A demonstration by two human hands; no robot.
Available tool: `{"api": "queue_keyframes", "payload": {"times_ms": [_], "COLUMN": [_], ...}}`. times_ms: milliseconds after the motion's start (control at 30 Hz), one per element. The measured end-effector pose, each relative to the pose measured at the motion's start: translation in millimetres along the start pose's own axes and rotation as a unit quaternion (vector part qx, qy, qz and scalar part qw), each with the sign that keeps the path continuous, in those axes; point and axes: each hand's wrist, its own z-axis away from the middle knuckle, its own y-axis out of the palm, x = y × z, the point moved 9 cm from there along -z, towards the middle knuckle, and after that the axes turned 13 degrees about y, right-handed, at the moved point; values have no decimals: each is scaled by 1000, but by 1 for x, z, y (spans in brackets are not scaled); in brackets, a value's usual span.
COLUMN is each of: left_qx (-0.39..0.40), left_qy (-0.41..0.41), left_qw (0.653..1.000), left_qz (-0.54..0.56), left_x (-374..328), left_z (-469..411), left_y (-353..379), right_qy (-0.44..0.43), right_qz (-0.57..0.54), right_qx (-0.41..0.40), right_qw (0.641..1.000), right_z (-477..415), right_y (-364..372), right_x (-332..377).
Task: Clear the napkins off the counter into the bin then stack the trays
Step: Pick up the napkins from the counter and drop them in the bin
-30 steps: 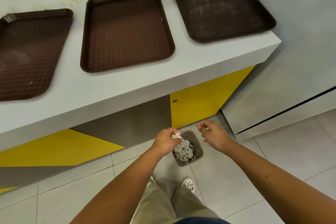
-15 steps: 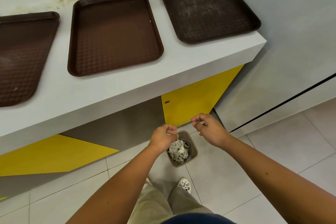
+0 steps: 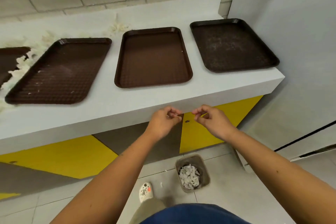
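Currently, the left hand (image 3: 163,121) and right hand (image 3: 211,120) hover side by side in front of the worktop (image 3: 112,100) lip, with fingers curled inward. The right hand shows nothing in its grip. A pale sliver sits at the left fingertips; whether it is a pinched napkin scrap cannot be determined.

Location of task items: the bin (image 3: 189,156) stands on the floor at 6 o'clock from the hands and is partly filled with crumpled napkins (image 3: 189,176). Loose napkin shreds (image 3: 25,63) lie at 9 to 10 o'clock on the worktop, between the left tray (image 3: 58,72) and a partly visible fourth tray (image 3: 9,60). A smaller heap (image 3: 118,27) lies at 11 o'clock behind the trays.

Hazards:
- The shreds are light and fragmented, so a loose handful is likely to shed pieces on the way to the bin. White flecks (image 3: 161,184) already lie on the floor beside it.
- The bin mouth is narrow and stands near the shoe (image 3: 145,190), so a careless step could tip it.
- Stacking before clearing would trap shreds under a tray.

Clearance: the middle tray (image 3: 153,58) and right tray (image 3: 232,45) sit near the front edge. The right tray's corner lies close to the worktop's 3 o'clock end, where a wall panel (image 3: 291,42) bounds the reach. Lifting is safer than sliding there. Bare worktop lies along the front edge toward 8 o'clock.
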Motion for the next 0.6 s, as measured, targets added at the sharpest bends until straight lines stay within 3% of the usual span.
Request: {"api": "queue_keyframes", "payload": {"times_ms": [267, 600], "left_qx": [-126, -157], "left_qy": [37, 43], "left_qw": [991, 985], "left_qz": [-28, -65], "left_x": [-26, 10], "left_z": [-30, -136], "left_y": [-134, -290], "right_qy": [-99, -134], "right_qz": [-10, -22], "right_qx": [-24, -44], "right_qw": [995, 990], "right_z": [-39, -149], "right_y": [-13, 19], "right_x": [126, 245]}}
